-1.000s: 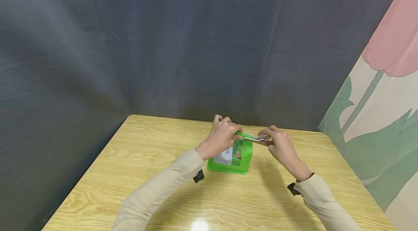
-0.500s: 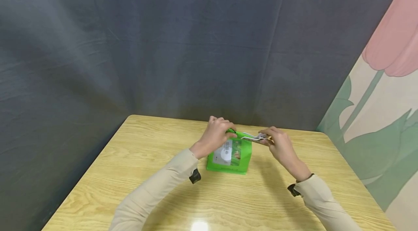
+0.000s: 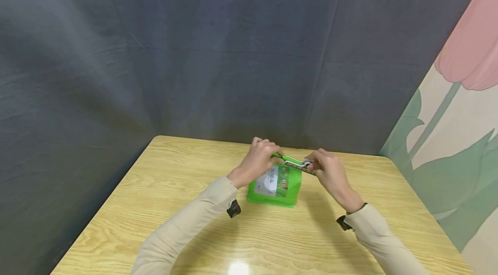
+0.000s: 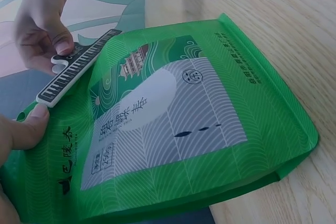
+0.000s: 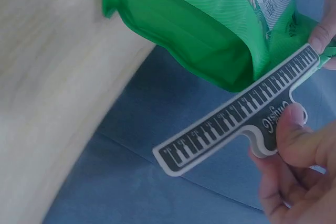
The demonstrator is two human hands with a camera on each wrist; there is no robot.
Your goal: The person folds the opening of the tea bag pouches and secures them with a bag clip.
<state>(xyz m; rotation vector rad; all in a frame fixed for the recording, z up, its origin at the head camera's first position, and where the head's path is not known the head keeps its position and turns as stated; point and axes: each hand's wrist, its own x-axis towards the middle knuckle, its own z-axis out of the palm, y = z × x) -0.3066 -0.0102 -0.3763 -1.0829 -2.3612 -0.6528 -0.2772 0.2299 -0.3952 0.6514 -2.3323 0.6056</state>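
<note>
A green tea bag (image 3: 294, 186) with a grey-white label stands on the table, its top folded toward the right. At its top left my left hand (image 3: 256, 158) grips the folded edge; the thumb (image 4: 32, 127) lies right by one end of a long clip. That clip (image 5: 236, 114), printed with black and white piano keys, lies along the top fold of the bag. My right hand (image 3: 330, 173) pinches the clip's handle between thumb and fingers. In the right wrist view the clip's near end sticks out past the side of the bag.
The wooden table (image 3: 194, 162) carries the bag near its back edge. Behind and to the left hangs a dark grey-blue curtain (image 3: 233, 50). A wall with painted tulips (image 3: 467, 136) rises along the right side.
My left hand has slid left along the bag's top, uncovering more of the label. The right hand has shifted slightly left, and the clip has turned so its key pattern shows.
</note>
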